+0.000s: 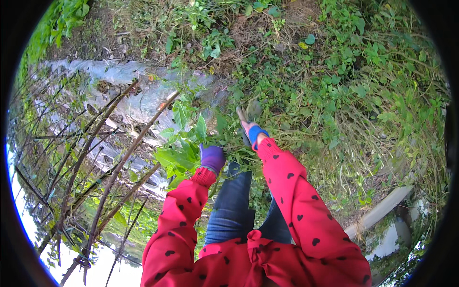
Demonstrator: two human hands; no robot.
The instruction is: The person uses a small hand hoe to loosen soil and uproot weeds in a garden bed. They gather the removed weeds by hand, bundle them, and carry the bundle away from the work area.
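My left hand (212, 156), in a purple glove, is closed around a bunch of uprooted or cut leafy weeds (179, 154). Broad green leaves stick out to its left and above it, and thinner stems trail to its right. Just to the right, my right hand (249, 123) wears a soiled glove with a blue cuff and reaches into low green weeds (283, 118). One finger or the thumb points forward, while the other fingers are blurred and partly hidden. Whether they grip any stems cannot be made out.
Wooden stakes (123, 158) lean at the left, tangled with thin vines. Torn plastic mulch film (104, 70) covers soil beyond them. Dense weeds (358, 89) spread to the right, with dry straw (236, 61) ahead. A pale pole or pipe (380, 210) lies at the lower right.
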